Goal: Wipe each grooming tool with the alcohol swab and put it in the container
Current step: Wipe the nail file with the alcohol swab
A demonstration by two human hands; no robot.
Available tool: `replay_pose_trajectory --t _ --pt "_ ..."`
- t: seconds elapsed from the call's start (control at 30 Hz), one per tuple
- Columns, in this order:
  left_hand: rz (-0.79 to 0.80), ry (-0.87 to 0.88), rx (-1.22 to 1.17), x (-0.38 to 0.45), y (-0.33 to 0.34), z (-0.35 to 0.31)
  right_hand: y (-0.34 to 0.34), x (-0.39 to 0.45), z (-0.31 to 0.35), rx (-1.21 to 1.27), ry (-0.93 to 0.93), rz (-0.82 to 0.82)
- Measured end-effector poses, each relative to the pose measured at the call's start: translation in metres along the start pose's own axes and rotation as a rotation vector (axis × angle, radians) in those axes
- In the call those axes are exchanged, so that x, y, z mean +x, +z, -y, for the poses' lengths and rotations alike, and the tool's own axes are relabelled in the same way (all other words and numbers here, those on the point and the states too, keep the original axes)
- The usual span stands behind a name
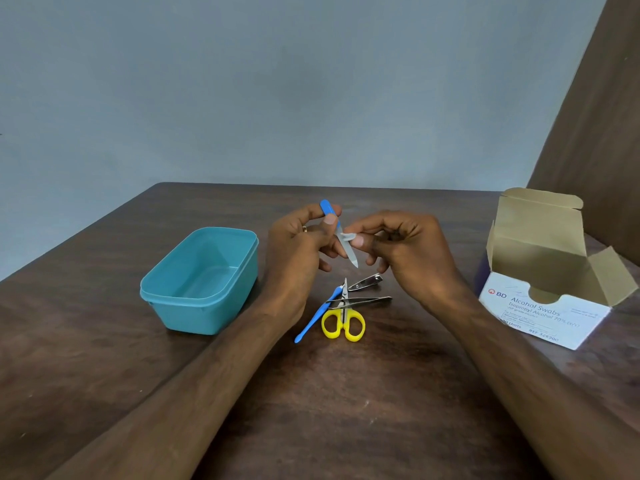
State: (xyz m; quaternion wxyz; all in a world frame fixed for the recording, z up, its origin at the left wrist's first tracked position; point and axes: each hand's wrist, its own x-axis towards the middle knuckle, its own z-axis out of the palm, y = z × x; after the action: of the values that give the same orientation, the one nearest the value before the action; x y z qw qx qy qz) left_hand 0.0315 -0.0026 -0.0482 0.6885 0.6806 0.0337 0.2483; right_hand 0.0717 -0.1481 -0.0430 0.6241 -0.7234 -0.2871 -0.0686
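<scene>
— Wiping appears to be the step in hand; a nail file (341, 233) with a blue handle is held above the table (346, 393) by the left hand (298, 251), its fingers closed on the handle end, while a small white alcohol swab (347, 236) is pinched against the metal blade by the thumb and fingers of the right hand (405, 251); is anything counted as finished?

— Nothing, so far as can be judged; the teal container (199, 280) at the left is seen open and empty; the file is being dealt with first, it seems.

— And what is called for next?

— The swab should be drawn along the blade to its pointed tip, which hangs bare below the pinch; then the file would be carried leftward and laid in the container; the swab is best kept in the right hand for the tools that follow.

— Which are left?

— Four are seen lying in a loose pile below the hands: yellow-handled scissors (343, 323), a thin blue-handled tool (316, 317), tweezers (363, 301) crossed over the scissors, and a nail clipper (366, 282); care would be needed in lifting one without dragging the others.

— And the other box?

— The swab box (540, 306) stands open at the right; its contents cannot be made out.
</scene>
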Motion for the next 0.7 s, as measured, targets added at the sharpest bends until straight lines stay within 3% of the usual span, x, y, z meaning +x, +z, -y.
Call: replay_pose_trajectory --t 0.7 --pt "-0.122 0.021 -0.048 0.0048 -0.0036 -0.0045 -0.0001 -0.0021 0.0045 0.016 0.074 0.06"
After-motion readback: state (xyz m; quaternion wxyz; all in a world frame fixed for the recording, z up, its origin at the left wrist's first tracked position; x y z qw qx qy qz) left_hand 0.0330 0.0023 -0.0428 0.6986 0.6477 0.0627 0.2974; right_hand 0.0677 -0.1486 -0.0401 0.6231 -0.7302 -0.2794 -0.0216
